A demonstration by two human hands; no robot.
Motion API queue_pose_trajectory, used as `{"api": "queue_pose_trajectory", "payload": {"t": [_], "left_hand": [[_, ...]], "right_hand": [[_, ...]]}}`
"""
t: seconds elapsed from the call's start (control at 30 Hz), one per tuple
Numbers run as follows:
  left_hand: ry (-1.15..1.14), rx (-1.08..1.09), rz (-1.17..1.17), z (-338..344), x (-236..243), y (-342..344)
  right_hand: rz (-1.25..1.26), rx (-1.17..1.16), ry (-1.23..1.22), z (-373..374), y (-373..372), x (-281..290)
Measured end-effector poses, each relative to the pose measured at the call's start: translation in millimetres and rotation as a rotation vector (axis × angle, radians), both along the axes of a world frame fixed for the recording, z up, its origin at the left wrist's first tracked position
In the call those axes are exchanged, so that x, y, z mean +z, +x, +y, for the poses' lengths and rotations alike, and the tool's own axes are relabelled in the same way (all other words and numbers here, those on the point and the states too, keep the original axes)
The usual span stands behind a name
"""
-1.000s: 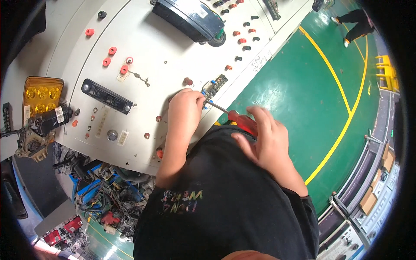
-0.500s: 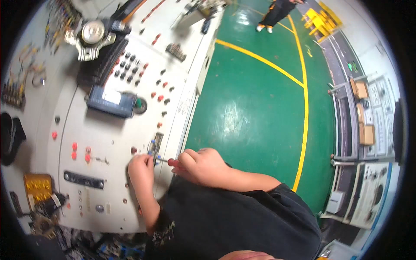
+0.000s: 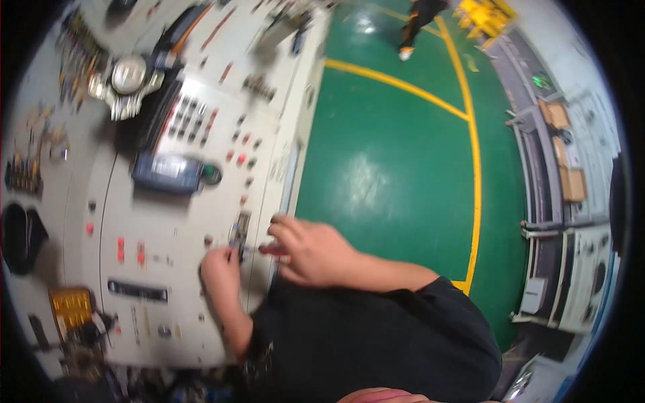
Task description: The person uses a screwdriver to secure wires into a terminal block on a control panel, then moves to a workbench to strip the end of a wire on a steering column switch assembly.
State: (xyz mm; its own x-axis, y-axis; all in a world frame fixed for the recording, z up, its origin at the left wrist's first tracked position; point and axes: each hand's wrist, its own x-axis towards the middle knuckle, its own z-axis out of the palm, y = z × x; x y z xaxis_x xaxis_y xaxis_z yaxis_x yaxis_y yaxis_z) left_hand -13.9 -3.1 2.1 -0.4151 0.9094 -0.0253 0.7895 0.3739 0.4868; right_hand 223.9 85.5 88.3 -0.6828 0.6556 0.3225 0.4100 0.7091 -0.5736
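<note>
My right hand (image 3: 316, 252) is at the panel's right edge, its fingers loosely around the red handle of a screwdriver (image 3: 270, 250). The screwdriver points left, toward a small metal-and-blue terminal block (image 3: 240, 227) on the pale panel (image 3: 195, 232). Against the lower end of that block rests my left hand (image 3: 220, 272), thumb and fingertips pressed together. Whatever they pinch is too small and blurred to name. A dark red knob (image 3: 208, 240) sits just above the left hand.
Up the panel lie a blue-grey box (image 3: 166, 172), rows of black and red sockets (image 3: 191, 121) and a silver metal bracket (image 3: 127, 75). A yellow organiser box (image 3: 69, 310) stands lower left. Across the green floor (image 3: 383, 174), a person (image 3: 418, 27) stands beyond yellow lines.
My right hand's fingers have loosened and lifted around the screwdriver handle. The left hand stays at the terminal block. In the distance the person's legs have shifted, and the whole view has moved slightly.
</note>
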Motion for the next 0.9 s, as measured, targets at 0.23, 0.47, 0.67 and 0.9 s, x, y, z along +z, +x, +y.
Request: {"api": "queue_pose_trajectory", "payload": {"t": [0.23,0.47,0.67,0.9], "left_hand": [[0.092,0.119,-0.131,-5,-1,10],[0.085,0.107,-0.111,-4,0,14],[0.145,0.123,-0.070,-3,-1,8],[0.123,-0.008,-0.020,8,-4,9]], "right_hand": [[0.031,0.070,0.040,-13,3,-26],[0.099,0.236,-0.030,-10,-3,-17],[-0.104,0.033,-0.079,-13,-7,-12],[-0.142,0.055,0.081,-6,2,-8]]}}
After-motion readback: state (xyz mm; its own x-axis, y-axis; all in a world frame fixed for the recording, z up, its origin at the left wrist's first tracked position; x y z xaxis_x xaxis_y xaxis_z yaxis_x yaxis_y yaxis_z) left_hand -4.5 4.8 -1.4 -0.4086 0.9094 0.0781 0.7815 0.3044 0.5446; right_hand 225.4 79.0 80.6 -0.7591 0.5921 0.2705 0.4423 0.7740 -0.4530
